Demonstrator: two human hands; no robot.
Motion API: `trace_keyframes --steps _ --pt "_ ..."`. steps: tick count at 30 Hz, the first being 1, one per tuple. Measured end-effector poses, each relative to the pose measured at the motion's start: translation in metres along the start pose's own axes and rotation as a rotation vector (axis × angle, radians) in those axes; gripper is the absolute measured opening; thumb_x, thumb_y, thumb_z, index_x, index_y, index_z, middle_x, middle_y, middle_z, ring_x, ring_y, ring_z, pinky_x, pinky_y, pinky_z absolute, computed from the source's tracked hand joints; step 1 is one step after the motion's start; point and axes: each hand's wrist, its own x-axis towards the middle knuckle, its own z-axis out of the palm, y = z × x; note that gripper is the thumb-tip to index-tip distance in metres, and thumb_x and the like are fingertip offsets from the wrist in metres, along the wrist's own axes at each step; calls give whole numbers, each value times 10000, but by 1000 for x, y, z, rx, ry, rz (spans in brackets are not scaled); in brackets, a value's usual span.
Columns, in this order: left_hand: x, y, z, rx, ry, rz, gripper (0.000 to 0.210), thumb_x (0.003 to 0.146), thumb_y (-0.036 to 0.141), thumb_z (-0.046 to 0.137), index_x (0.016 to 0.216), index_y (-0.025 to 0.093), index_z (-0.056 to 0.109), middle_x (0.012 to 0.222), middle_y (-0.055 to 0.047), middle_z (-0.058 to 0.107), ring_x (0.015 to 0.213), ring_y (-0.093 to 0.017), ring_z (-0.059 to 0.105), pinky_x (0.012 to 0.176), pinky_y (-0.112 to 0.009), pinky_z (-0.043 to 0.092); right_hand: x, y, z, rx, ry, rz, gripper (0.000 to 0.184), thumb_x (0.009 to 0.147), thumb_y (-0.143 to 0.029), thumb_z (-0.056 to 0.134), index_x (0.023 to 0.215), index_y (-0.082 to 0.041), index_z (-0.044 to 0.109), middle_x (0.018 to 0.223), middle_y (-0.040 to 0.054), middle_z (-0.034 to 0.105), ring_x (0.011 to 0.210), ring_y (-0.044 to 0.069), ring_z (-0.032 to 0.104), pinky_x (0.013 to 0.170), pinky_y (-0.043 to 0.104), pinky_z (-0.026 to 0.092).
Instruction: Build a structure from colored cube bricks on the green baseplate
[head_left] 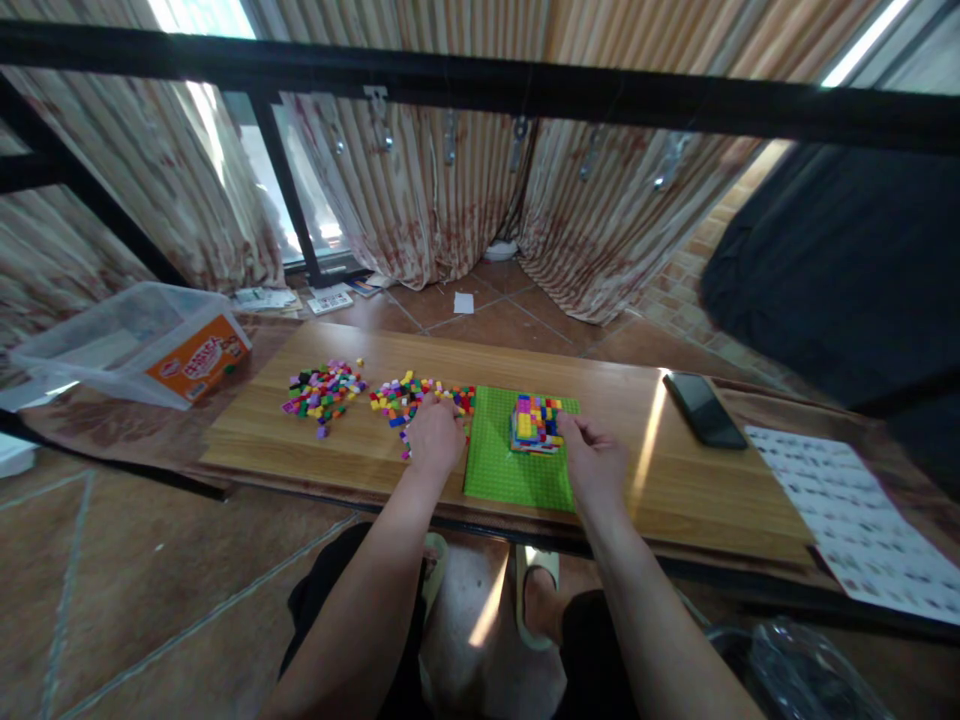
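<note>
A green baseplate (491, 460) lies on the wooden board, bearing a small stacked block of multicoloured toy bricks (534, 420). At the right side of that stack is my right hand (598, 462), thumb and fingers pinched together; whatever is between them is too small to make out. My left hand (435, 438) reaches into a loose pile of small bricks (409, 393) just left of the baseplate. Its fingers are bent down and drawn together, and their tips are partly hidden among the bricks. Farther left lies a second brick pile (322, 390).
A clear plastic box (127, 345) with an orange label stands at the far left. On the right are a black phone (705, 410) and a printed sheet (862, 510). A dark metal bar (480, 85) crosses above, before curtains (420, 200). A plastic bag (810, 670) sits low at right.
</note>
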Motion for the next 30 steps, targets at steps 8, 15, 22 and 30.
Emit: trace_keyframes --steps 8,15,22,30 --pt "3 8 -7 -234 28 70 95 820 158 570 809 173 663 908 -77 636 885 -199 617 849 -328 487 -2 -1 -1 -79 4 -89 353 769 -509 632 730 -166 710 643 40 696 610 178 621 596 293 472" --pt "-8 34 -14 -580 -5 311 81 846 180 563 875 181 638 890 -24 640 717 -120 572 755 -264 475 -6 -9 -1 -194 -9 -194 319 808 -481 603 771 -184 714 725 47 715 654 174 629 644 294 488" --pt "-21 55 -19 -692 -34 411 100 868 184 546 919 191 632 950 -33 634 780 -126 576 767 -258 479 -7 -8 -2 -119 -151 -248 274 794 -436 636 874 -190 725 837 45 724 727 165 632 725 305 500" --pt "-27 67 -20 -670 -41 432 124 877 170 532 926 193 643 989 -54 652 881 -154 604 795 -270 492 -11 -12 -4 -77 -176 -251 210 771 -400 668 837 -213 736 806 25 722 721 162 631 736 311 504"
